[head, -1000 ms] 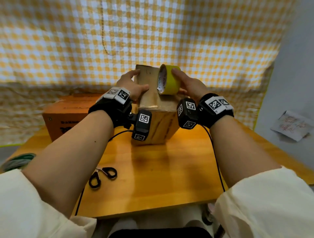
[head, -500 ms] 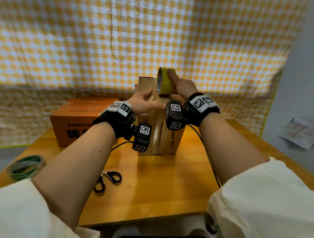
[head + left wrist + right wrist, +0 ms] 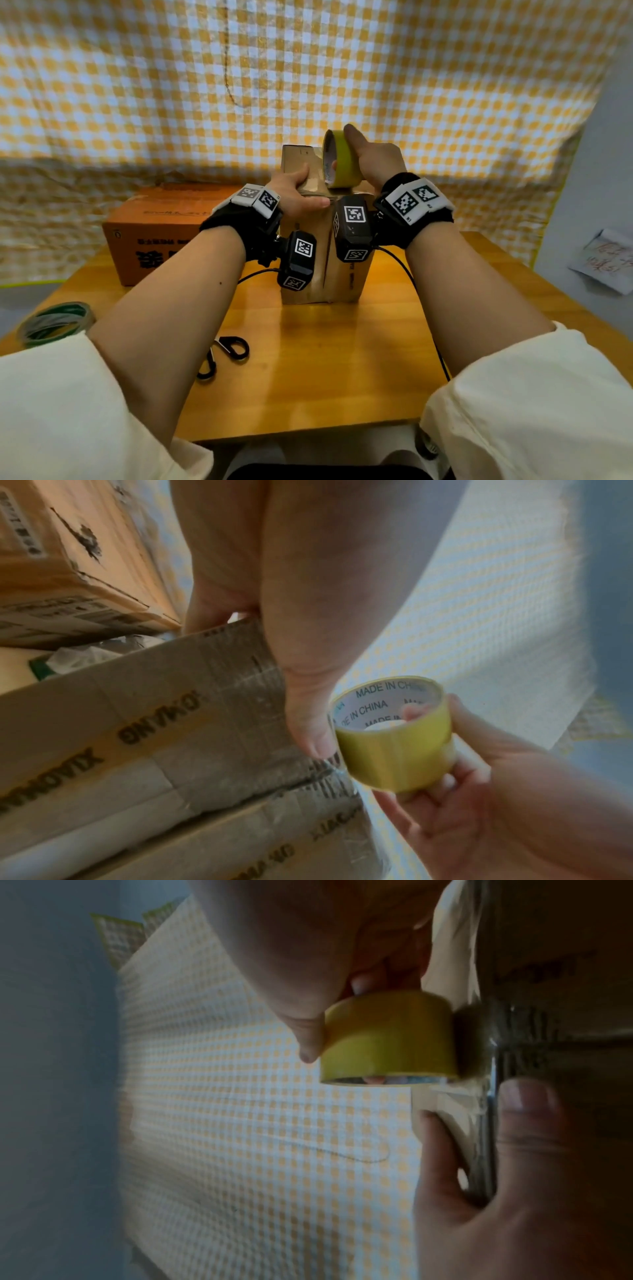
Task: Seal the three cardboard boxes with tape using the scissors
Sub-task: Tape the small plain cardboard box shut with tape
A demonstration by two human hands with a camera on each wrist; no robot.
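The right hand [image 3: 373, 161] grips the yellow tape roll [image 3: 340, 159] against the top of the upright cardboard box [image 3: 322, 274] standing mid-table [image 3: 308, 377], while the left hand [image 3: 294, 192] clasps the box's upper edge, thumb pressing the front (over old tape). The scissors [image 3: 224, 354] lie near the table's front edge, untouched.

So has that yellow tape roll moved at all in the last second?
Yes. The yellow tape roll, held in the right hand, has come toward the person along the top of the tall cardboard box, nearer its front edge.
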